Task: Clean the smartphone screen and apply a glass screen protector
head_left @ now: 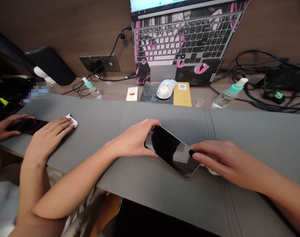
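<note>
A smartphone (174, 151) with a dark, glossy screen is tilted above the grey desk mat. My left hand (137, 136) grips its left end, with the thumb and fingers on opposite edges. At its right end, my right hand (224, 161) has its thumb and index fingertips against the corner. A white piece of cloth or wipe (211, 170) peeks out from beneath the curled fingers of that hand; most of it is hidden. The screen reflects a dark head-shaped outline and a pale rectangle.
A co-worker's hand (49, 135) presses a white cloth (73, 120) at left, near another phone (28, 126). Behind the grey mat (145, 177) are a laptop (187, 42), a mouse (166, 89), spray bottles (229, 95) (93, 89) and black cables (258, 54).
</note>
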`<state>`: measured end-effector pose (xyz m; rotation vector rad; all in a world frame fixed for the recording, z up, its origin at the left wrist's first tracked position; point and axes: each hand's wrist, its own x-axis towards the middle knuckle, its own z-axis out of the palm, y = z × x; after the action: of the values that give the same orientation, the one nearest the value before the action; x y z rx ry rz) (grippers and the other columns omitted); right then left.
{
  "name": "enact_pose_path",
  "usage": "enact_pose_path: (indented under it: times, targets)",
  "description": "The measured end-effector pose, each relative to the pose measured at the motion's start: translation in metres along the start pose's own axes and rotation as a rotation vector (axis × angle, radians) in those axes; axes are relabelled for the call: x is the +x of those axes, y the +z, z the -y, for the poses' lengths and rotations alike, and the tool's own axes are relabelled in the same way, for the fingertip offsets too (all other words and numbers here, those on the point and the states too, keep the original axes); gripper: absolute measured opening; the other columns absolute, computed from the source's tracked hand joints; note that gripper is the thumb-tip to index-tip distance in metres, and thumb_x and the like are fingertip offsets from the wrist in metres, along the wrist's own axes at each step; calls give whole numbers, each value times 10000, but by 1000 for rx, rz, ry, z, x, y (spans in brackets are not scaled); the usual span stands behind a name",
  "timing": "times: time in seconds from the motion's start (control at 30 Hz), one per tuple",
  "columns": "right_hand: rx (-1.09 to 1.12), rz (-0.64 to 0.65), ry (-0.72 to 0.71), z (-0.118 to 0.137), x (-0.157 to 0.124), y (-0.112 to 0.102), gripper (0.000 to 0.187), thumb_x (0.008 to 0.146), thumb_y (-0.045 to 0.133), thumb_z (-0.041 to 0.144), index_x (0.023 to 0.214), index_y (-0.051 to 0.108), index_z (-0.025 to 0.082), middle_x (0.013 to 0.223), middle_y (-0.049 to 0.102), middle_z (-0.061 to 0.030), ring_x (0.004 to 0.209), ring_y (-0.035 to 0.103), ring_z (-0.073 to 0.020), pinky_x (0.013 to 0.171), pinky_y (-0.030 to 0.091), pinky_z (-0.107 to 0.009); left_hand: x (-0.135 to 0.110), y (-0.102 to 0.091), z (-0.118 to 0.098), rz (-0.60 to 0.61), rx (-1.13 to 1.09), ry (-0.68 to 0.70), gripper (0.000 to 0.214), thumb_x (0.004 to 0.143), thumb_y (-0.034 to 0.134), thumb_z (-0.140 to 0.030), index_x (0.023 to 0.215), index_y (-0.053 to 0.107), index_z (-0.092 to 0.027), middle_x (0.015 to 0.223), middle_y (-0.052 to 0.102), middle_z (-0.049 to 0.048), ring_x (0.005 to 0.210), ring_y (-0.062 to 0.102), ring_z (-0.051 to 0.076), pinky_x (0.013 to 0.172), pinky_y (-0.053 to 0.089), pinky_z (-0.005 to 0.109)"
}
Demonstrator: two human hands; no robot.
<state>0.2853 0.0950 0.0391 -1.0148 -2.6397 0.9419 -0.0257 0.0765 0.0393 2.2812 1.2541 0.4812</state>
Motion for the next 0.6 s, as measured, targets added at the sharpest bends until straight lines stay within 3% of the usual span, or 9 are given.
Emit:
enact_pose_path:
  times: [0.2,0.4,0.6]
  targets:
    - [-26,13,-21,1,-1,1,303,1007,469,428,1147,697,283,953,768,-39,788,707,-219,667,504,-352,1,-3,-1,44,30,33,853,736,774,-633,1405,415,-243,1278,594,123,1169,572,316,965,500,450]
    - [-61,3,-17,-4,-1,3,319,1003,484,424,1195,690,276,1031,774,-40,842,723,-225,713,530,-368,2,-3,0,56,37,61,898,676,769,-726,1349,465,-214,1223,614,119,1118,585,305,918,509,421]
    - [-68,-14,-35,-4,0,2,353,1012,469,416,1259,674,268,973,778,-38,757,720,-196,652,525,-339,1,-2,1,48,31,67,905,646,760,-762,1307,479,-212,1218,611,122,1102,596,308,900,518,438]
